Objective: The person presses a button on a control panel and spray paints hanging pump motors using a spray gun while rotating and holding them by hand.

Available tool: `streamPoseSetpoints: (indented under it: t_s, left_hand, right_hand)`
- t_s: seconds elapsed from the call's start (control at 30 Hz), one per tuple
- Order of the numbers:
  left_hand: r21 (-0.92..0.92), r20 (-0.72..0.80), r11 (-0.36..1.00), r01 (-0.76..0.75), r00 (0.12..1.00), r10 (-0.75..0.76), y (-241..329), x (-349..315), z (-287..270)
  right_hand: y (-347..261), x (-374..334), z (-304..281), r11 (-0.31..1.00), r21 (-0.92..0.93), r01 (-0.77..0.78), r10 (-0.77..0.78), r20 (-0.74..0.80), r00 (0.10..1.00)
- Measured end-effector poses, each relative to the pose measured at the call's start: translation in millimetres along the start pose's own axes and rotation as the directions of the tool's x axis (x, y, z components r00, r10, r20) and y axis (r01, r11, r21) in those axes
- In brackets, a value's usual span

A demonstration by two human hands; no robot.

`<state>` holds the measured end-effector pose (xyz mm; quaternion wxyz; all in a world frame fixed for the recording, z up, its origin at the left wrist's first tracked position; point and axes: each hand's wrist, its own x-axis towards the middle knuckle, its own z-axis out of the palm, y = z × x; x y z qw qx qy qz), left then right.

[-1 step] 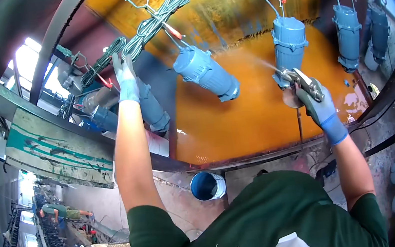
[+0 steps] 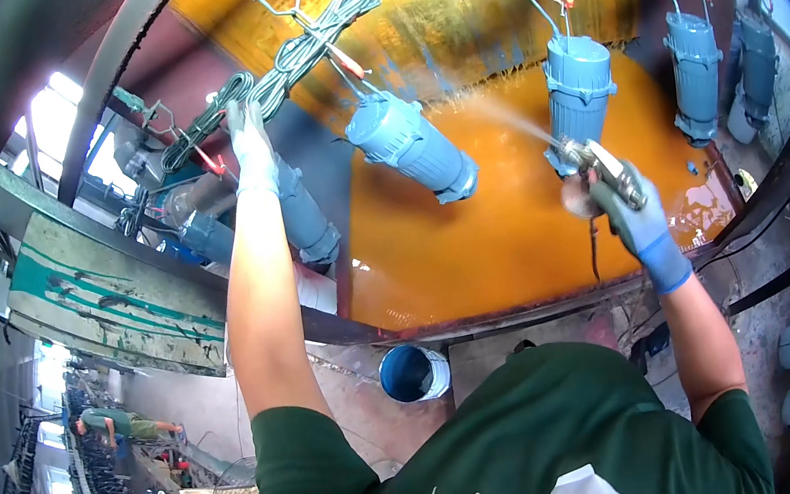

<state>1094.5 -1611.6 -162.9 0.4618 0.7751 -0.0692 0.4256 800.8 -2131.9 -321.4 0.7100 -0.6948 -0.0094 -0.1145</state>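
Observation:
My right hand (image 2: pixel 641 217), in a grey-blue glove, is closed round a metal spray gun (image 2: pixel 596 168). A pale mist leaves its nozzle toward the upper left, between two hanging objects. The gun is just in front of the lower end of a blue-grey ribbed, motor-like cylinder (image 2: pixel 579 80). Another such cylinder (image 2: pixel 411 144) hangs tilted to its left. My left hand (image 2: pixel 250 146), gloved and raised, has its fingers stretched up against the near end of a coiled grey cable (image 2: pixel 311 41) above that tilted cylinder. Whether the fingers grip the cable is hidden.
More blue-grey cylinders hang at the right (image 2: pixel 697 73) and left (image 2: pixel 304 209). Behind them stands an orange-stained booth wall (image 2: pixel 432 9). A blue-lined bucket (image 2: pixel 415 373) sits on the floor near me. Far left, a person (image 2: pixel 122 424) bends beside racks.
My right hand and the spray gun have shifted very slightly left and tilted. The mist looks denser. My left hand has barely moved.

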Motion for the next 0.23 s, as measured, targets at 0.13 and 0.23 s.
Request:
streamPoseSetpoints:
  t_s: [0.13,0.23]
  left_hand:
    - [-0.36,0.023,0.9,0.246,0.967,-0.255,-4.9,13.0,30.7]
    - [-0.636,-0.007,0.763,0.114,0.988,-0.154,-48.9,23.0,3.2]
  right_hand:
    - [-21.9,-27.4,11.8,0.991,-0.066,0.116,-0.072,0.473,0.878]
    - [-32.0,-28.2,32.6,0.982,0.068,-0.176,0.13,0.434,0.891]
